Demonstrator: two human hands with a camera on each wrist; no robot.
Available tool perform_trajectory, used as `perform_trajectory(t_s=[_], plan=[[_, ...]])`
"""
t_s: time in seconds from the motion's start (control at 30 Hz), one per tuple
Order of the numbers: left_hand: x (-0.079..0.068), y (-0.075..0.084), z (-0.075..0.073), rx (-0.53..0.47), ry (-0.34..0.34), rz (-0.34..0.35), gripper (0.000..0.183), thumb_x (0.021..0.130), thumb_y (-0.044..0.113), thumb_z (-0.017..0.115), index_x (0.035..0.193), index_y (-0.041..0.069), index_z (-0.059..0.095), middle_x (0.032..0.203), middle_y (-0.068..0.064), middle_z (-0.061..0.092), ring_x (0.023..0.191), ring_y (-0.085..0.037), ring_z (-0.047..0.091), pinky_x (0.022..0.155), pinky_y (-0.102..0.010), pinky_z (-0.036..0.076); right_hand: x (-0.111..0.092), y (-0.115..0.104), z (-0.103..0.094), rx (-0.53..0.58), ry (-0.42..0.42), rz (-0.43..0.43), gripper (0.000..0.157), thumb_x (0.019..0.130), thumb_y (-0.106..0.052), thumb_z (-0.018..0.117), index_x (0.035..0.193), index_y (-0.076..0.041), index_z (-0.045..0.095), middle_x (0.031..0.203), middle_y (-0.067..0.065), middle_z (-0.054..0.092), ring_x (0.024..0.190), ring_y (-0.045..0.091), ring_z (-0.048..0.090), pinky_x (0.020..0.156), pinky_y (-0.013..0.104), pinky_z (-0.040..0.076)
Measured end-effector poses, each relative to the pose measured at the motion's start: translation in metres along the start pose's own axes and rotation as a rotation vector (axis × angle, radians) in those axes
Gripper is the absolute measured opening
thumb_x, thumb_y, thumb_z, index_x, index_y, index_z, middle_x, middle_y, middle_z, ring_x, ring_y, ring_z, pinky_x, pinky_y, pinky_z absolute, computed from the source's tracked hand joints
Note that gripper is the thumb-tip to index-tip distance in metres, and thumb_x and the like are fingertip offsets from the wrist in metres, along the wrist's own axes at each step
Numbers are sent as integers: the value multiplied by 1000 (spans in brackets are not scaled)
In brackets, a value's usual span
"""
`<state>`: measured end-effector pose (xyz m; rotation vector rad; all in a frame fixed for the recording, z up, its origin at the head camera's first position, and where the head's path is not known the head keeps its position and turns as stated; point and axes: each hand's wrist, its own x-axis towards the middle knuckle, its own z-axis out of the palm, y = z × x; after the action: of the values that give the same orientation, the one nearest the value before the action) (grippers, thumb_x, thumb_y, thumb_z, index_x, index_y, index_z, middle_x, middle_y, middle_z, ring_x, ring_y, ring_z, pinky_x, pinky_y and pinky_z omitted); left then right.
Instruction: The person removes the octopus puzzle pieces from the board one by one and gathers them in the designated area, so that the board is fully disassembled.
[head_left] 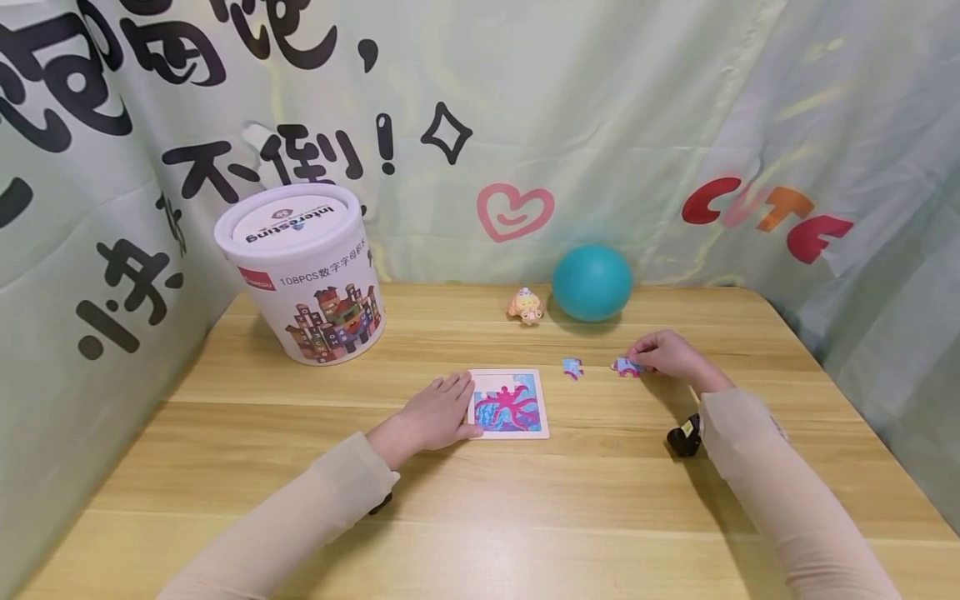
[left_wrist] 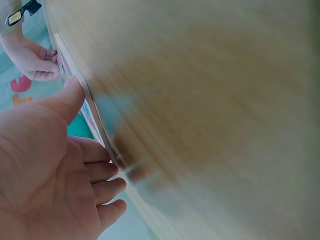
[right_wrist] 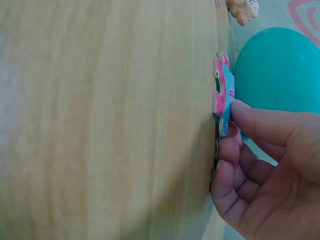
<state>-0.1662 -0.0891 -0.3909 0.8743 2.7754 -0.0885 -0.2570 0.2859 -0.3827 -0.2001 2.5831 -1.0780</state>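
Observation:
A square puzzle board (head_left: 545,417) with a pink octopus picture and a pale frame lies on the table; a pale unfilled area shows at its upper left. My left hand (head_left: 438,414) rests at the board's left edge, fingers straight, the thumb at the near corner and the fingertips at the far one. Between thumb and fingers, my right hand (head_left: 670,357) pinches a blue and pink puzzle piece (right_wrist: 227,92), tilted up from the table in the right wrist view. Another puzzle piece (head_left: 572,367) lies between the board and that hand.
Behind the pieces sit a teal ball (head_left: 592,283) and a small figurine (head_left: 526,307). A large white lidded bucket (head_left: 307,275) stands at the back left. Printed cloth (head_left: 600,108) hangs behind the wooden table (head_left: 480,517) and along its sides.

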Motion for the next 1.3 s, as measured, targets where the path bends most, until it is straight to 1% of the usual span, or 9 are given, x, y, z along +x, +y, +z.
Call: perform_trajectory(t_s=[0.27,0.43,0.67,0.77,0.87,0.93,1.03,1.17,1.3], plan=[[1,0,0,13,-2,-3,75,93,52,41,142,-4,28,149,-16,21,135,-29,20,109,-40,18,0,0,-1,-3,9,19,22,93,-9,53,101,9,62,68,2,51,63,15,45,56,26,39],[0,0,0,15,3,1,75,93,52,41,141,-4,29,148,-17,22,135,-29,20,109,-40,19,-2,-5,0,-26,28,12,23,93,-11,55,103,8,62,73,4,54,65,16,46,57,28,42],[-1,1,-2,10,3,-2,75,93,51,42,141,-4,29,148,-17,22,135,-29,21,109,-40,19,-5,-31,11,-106,71,-154,25,90,-14,60,104,6,63,89,10,63,76,20,52,63,32,45],[-1,1,-2,8,4,-2,75,93,51,42,141,-4,29,148,-17,23,135,-29,21,109,-40,19,-7,-44,21,-102,62,-192,25,89,-13,60,105,6,62,86,12,61,71,23,53,57,33,46],[-1,1,-2,7,4,0,75,93,52,42,141,-4,29,148,-17,22,135,-29,20,109,-40,19,-6,-55,32,-94,48,-242,24,88,-12,61,103,7,63,82,10,58,67,21,51,53,32,46],[-1,1,-2,4,7,1,75,93,51,42,141,-4,29,148,-17,22,135,-29,21,109,-40,18,-4,-60,40,-80,33,-283,22,88,-10,62,101,7,63,79,9,58,65,20,50,53,31,45],[-1,1,-2,2,10,3,75,93,51,42,141,-5,29,148,-17,23,135,-30,21,109,-40,19,0,-66,51,-56,-2,-351,19,87,-6,63,99,9,63,78,10,61,70,21,54,57,29,45],[-1,1,-1,10,11,3,75,93,52,42,141,-5,30,148,-17,23,135,-29,21,109,-40,19,3,-74,66,-43,-51,-373,18,85,-3,63,98,9,63,78,9,61,69,22,57,58,29,48],[-1,1,-1,10,10,4,75,93,51,42,141,-5,29,148,-17,23,135,-29,21,109,-40,19,4,-82,81,-80,-73,-387,15,83,-3,64,96,5,65,79,3,60,69,16,54,59,27,47]])
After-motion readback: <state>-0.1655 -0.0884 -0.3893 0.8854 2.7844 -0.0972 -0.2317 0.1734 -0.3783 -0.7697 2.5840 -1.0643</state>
